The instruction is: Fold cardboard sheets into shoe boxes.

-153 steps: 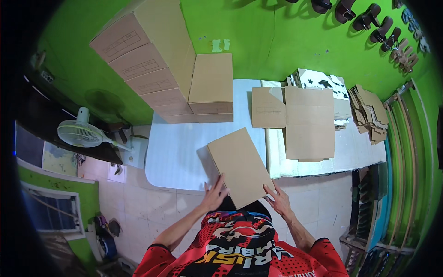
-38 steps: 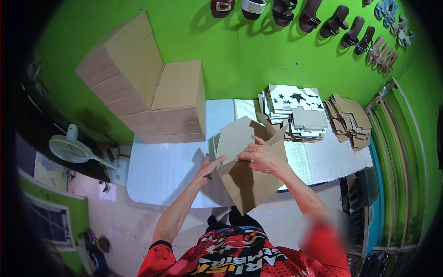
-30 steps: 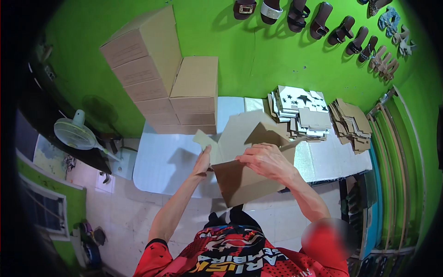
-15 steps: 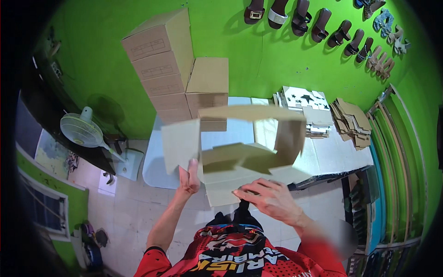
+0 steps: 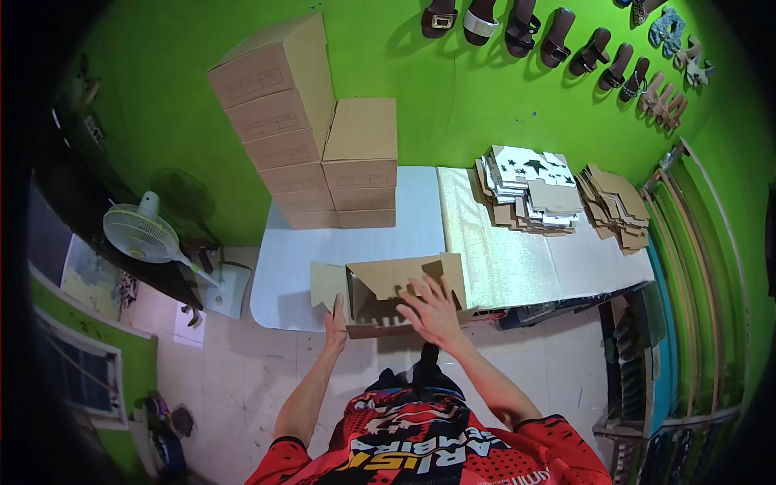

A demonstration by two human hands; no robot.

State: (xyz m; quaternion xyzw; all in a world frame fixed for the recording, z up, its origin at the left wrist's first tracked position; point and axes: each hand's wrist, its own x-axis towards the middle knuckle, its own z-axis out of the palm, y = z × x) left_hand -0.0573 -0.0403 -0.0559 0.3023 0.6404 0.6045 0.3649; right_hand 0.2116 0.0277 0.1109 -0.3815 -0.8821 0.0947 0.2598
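An open cardboard box [image 5: 404, 265] stands at the table's front edge with its top facing me. A pale side flap [image 5: 327, 284] sticks out to its left. My left hand [image 5: 335, 325] holds the box's near left corner, its fingers pointing up along the side below that flap. Over the opening, my right hand [image 5: 433, 310] is spread with its fingers apart, covering part of the near wall and the inside. Whether the right fingertips touch the cardboard is hard to tell.
Closed brown boxes [image 5: 271, 121] stand stacked at the back left of the table [image 5: 283, 283]. Flat white star-printed cardboard [image 5: 533, 166] and flat brown cardboard [image 5: 618, 202] lie in piles at the right. Sandals [image 5: 521, 28] hang on the green wall. A fan [image 5: 141, 233] stands left.
The box has come down from mid-air to the table edge, its opening now turned up. My right hand has let go of the front panel and spread over the opening.
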